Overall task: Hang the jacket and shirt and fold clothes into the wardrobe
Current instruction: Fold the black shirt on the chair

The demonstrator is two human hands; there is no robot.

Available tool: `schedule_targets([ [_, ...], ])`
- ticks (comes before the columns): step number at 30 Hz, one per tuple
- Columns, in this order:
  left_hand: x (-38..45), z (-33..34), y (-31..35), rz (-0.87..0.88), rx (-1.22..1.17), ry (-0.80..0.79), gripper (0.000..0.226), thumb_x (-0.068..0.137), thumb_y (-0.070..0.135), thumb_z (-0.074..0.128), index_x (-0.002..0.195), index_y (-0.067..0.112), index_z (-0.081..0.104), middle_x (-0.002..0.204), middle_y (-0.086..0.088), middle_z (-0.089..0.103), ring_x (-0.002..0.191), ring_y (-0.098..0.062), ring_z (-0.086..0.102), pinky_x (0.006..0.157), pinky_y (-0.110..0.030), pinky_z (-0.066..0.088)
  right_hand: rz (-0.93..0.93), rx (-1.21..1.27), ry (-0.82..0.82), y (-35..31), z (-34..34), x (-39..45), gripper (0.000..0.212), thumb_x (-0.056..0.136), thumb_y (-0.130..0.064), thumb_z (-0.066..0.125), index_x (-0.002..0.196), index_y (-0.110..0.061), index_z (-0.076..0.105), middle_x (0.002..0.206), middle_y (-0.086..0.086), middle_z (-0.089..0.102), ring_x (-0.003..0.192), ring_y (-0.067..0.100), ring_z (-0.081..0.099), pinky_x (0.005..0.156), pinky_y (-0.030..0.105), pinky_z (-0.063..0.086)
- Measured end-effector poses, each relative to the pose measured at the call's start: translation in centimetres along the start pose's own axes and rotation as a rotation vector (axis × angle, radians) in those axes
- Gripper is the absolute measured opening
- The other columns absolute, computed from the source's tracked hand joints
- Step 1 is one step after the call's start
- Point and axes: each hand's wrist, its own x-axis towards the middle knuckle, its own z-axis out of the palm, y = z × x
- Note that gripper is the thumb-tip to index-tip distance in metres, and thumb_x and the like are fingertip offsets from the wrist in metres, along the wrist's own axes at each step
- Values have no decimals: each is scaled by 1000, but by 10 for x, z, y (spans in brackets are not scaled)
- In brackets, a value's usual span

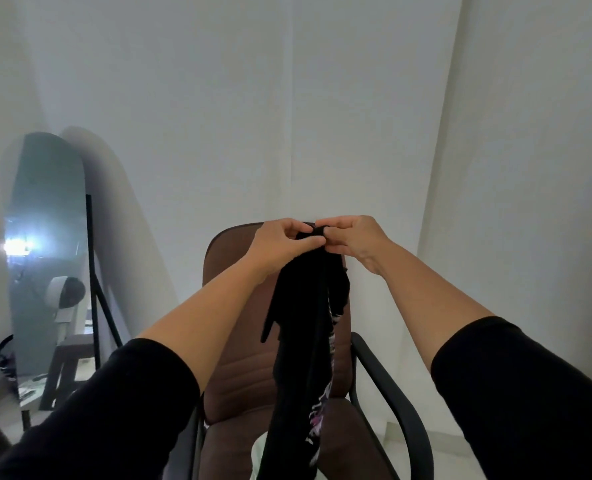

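While both hands were raised in front of the chest, the left hand (280,242) pinched the top edge of a black garment (305,334) between thumb and curled fingers, and the right hand (351,239) pinched the same edge just beside it, so the two hands almost touched. The garment hung straight down from that pinch in a narrow bunch, with a pink-and-white print showing along its right side, its lower end dropping out of view over the seat of a brown chair (234,317). A standing mirror (45,237) leaned against the wall to the left. No wardrobe was in view. Held at a single small point, the cloth could have slipped free if either pinch loosened. Bunched as it was, it would likely have folded crooked unless spread first.
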Motion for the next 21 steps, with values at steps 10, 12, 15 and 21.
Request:
schedule_targets([
  [10, -12, 4, 3, 60, 273, 51, 51, 67, 47, 79, 108, 21, 63, 99, 11, 60, 95, -5, 54, 81, -18, 37, 4, -97, -73, 7, -1, -11, 29, 96, -5, 48, 122, -9, 61, 109, 7, 63, 96, 15, 64, 84, 23, 55],
  [12, -12, 6, 5, 71, 296, 90, 42, 71, 40, 77, 105, 19, 64, 96, 10, 61, 93, -6, 55, 81, -18, 38, 29, -106, -116, 7, -2, -13, 31, 97, -5, 47, 124, -12, 60, 112, 5, 62, 105, 17, 60, 91, 29, 51],
  [15, -13, 6, 8, 103, 339, 128, 19, 82, 23, 68, 99, 16, 66, 84, 10, 59, 83, -7, 53, 79, -18, 39, 49, -122, -159, 7, -3, -17, 33, 97, -6, 48, 127, -15, 58, 116, 3, 62, 109, 16, 58, 95, 34, 49],
  [21, -16, -5, 18, 167, 284, 104, 4, 80, 17, 63, 83, 19, 64, 80, 5, 66, 77, -14, 62, 76, -23, 49, -48, -149, 6, 17, -14, -22, 42, 88, -5, 58, 125, -26, 57, 111, -6, 66, 101, 15, 59, 85, 30, 47],
])
